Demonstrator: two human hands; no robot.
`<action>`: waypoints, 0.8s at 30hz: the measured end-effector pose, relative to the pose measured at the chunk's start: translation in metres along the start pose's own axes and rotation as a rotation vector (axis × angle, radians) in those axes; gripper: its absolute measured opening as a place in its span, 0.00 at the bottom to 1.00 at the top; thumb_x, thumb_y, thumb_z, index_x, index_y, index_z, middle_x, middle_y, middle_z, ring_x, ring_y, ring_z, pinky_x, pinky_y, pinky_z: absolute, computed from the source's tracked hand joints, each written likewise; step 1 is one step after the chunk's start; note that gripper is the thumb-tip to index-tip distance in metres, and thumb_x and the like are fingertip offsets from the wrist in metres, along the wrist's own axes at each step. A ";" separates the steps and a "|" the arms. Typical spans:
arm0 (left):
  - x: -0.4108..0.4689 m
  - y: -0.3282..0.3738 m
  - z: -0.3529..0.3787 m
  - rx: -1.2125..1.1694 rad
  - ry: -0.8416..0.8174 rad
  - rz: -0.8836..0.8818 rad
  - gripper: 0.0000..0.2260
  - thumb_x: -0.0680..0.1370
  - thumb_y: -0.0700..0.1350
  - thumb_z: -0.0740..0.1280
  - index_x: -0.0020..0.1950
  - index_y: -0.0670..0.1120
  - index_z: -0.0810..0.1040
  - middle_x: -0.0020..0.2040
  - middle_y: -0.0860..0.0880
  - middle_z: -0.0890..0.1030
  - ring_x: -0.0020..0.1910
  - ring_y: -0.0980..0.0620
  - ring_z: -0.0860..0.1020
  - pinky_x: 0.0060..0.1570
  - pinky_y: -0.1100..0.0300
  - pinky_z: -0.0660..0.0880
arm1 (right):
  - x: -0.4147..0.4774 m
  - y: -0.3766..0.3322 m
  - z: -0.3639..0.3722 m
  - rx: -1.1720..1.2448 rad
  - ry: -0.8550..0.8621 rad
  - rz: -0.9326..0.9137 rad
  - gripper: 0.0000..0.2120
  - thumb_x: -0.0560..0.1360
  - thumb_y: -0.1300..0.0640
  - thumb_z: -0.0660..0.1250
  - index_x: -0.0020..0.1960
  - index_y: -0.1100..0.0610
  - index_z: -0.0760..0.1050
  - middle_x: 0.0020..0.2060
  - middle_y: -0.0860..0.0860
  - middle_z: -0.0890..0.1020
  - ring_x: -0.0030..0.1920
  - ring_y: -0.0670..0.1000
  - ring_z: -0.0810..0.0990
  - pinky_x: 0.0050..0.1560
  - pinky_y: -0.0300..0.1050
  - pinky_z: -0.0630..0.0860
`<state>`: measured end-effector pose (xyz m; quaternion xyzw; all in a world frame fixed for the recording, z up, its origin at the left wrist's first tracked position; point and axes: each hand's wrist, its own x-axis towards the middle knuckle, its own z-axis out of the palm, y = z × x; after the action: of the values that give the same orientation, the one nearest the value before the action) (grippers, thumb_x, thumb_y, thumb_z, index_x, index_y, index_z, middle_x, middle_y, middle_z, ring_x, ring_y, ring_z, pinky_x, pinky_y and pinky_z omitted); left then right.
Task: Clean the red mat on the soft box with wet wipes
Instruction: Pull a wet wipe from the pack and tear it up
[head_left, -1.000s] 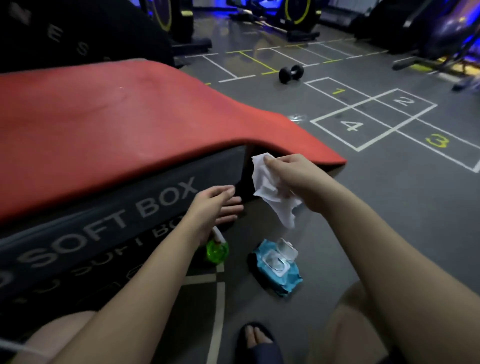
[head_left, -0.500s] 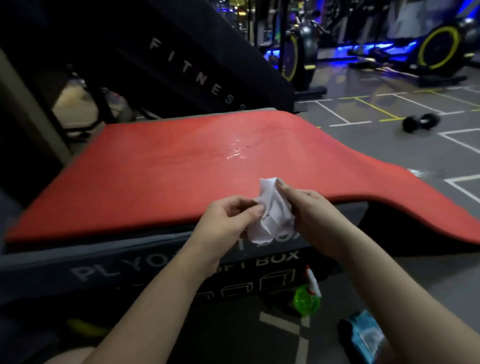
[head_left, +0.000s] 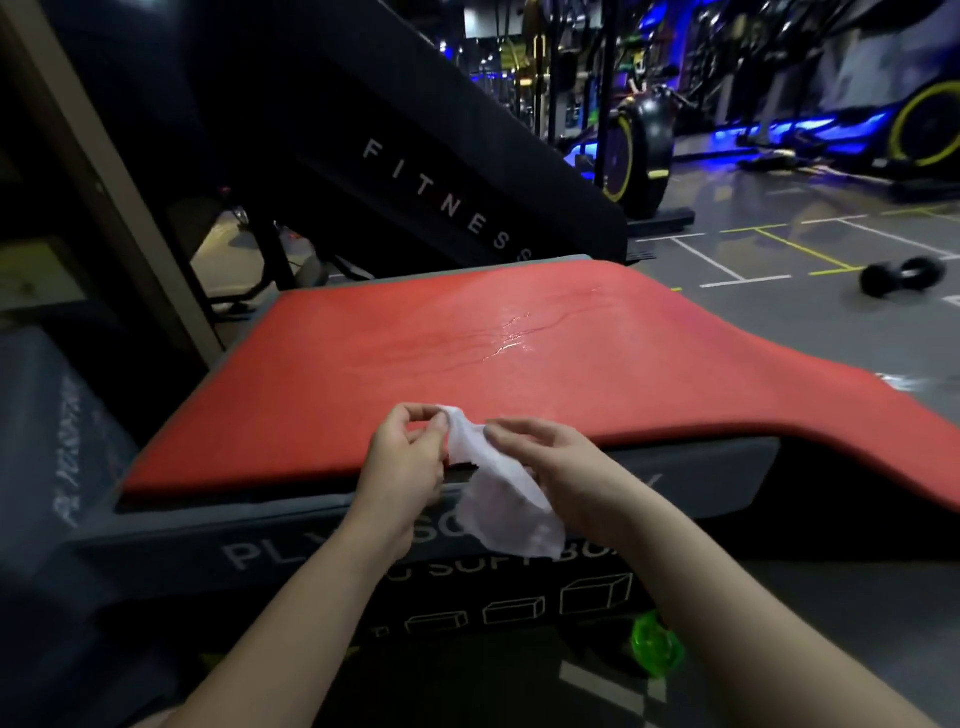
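the step in hand is judged to be the unfolding of a wet wipe (head_left: 501, 499), not yet the wiping itself. the wipe is held in the air just over the near edge of the red mat (head_left: 415, 364), about midway along that edge, and does not appear to touch it. its upper corner is pinched between thumb and fingertips of the left grip (head_left: 405, 460), while the right grip (head_left: 553, 470) is closed on its other side, so the sheet is stretched between them and its loose lower part hangs in front of the soft box (head_left: 311, 551). the mat is laid flat over most of the top of the soft box. past the box's right edge it overhangs and droops toward the floor (head_left: 779, 332). a wet patch (head_left: 511, 338) is seen toward the far middle of the mat and the rest looks dry, so little of the cleaning is taken to be done. next, the wipe would need to be spread into a flat pad, laid on the mat and pressed along it in long strokes, probably from the wet patch outward. compared with half a second earlier, the wipe, then bunched between the two grips, has been drawn apart and hangs longer. a second earlier it was held by the right grip alone, low beside a blue pack on the floor, with the left grip empty near the green bottle (head_left: 655, 644). the pack is no longer in view.
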<state>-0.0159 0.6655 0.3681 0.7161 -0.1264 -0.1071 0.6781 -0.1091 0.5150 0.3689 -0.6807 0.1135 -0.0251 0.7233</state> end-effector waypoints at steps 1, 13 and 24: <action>0.003 0.006 0.001 0.022 -0.004 0.030 0.04 0.84 0.42 0.64 0.51 0.46 0.76 0.24 0.58 0.70 0.21 0.61 0.65 0.24 0.64 0.61 | -0.001 -0.001 0.001 -0.079 0.005 -0.028 0.26 0.69 0.41 0.76 0.64 0.47 0.77 0.55 0.49 0.84 0.57 0.47 0.82 0.63 0.49 0.76; 0.054 0.053 0.048 0.004 -0.234 0.074 0.10 0.82 0.49 0.68 0.58 0.44 0.81 0.40 0.49 0.78 0.29 0.56 0.73 0.27 0.63 0.66 | -0.008 -0.020 -0.003 0.264 0.265 -0.089 0.17 0.77 0.48 0.69 0.55 0.62 0.81 0.50 0.61 0.85 0.49 0.58 0.84 0.55 0.56 0.79; -0.015 0.022 0.036 -0.106 -0.562 -0.064 0.30 0.83 0.65 0.52 0.53 0.43 0.84 0.46 0.44 0.84 0.44 0.45 0.81 0.40 0.54 0.77 | -0.029 -0.036 -0.021 0.463 0.140 -0.123 0.20 0.80 0.43 0.63 0.57 0.59 0.80 0.49 0.62 0.82 0.49 0.61 0.82 0.52 0.58 0.79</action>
<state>-0.0422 0.6354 0.3874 0.6256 -0.2807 -0.3292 0.6492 -0.1368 0.4973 0.4073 -0.4992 0.1128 -0.1413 0.8474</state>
